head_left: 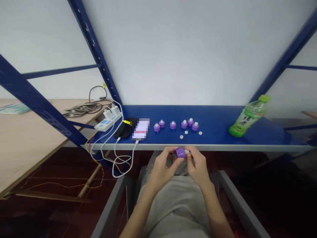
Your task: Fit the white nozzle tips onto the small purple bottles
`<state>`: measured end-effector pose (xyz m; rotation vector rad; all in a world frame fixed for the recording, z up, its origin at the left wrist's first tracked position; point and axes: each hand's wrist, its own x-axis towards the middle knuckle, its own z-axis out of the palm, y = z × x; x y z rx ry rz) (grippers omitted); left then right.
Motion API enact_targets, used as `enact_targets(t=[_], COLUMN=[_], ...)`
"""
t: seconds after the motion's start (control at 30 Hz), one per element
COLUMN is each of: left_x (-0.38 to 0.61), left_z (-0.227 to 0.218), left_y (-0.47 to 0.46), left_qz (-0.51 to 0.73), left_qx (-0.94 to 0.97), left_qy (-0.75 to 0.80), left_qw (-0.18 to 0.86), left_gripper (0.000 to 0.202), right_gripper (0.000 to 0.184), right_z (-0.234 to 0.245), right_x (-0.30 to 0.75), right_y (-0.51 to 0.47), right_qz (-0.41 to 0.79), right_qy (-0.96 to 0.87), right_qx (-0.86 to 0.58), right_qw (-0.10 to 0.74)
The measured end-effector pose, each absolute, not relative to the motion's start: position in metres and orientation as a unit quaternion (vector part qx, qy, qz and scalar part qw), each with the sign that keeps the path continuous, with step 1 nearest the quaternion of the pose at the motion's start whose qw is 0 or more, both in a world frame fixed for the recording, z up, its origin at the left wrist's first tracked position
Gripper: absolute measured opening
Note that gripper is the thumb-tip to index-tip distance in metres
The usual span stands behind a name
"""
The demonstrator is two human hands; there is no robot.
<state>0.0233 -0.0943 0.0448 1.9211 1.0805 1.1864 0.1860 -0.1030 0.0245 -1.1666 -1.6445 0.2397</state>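
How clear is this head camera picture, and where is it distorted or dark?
Head view: the left hand and right hand look sharp, the phone screen is pixelated, the blue shelf uprights splay from wide-angle distortion, and the lower corners go dark.

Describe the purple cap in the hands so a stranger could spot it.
Find the blue steel shelf with its purple caps. Just below its front edge, between the left hand and right hand, sits one more purple cap, the only one held.

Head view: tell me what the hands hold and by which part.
The left hand and right hand hold a purple cap by its two ends, between the fingertips.
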Motion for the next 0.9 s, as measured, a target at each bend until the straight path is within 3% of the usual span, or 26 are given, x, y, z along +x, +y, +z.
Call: enact_targets(t=[0.57, 0.83, 0.9], left_x=[0.026, 0.021, 0.018], left_z=[0.033, 0.026, 0.026], left_y=[-0.088, -0.082, -0.080], left_qz=[0.483, 0.447, 0.417], left_qx=[0.805, 0.818, 0.821], left_qy=[0.323, 0.338, 0.363], left_qw=[0.120, 0.129, 0.140], left_gripper=[0.021, 0.020, 0.029], right_gripper=[0.026, 0.023, 0.022], right_z=[0.024, 0.024, 0.023], right_x=[0.188, 0.188, 0.187], right_y=[-0.102, -0.099, -0.098], right_qz=[0.079, 0.092, 0.108], right_qy=[-0.689, -0.689, -0.689], right_qx=[-0.492, -0.497, -0.501], right_qw=[0.526, 0.520, 0.513])
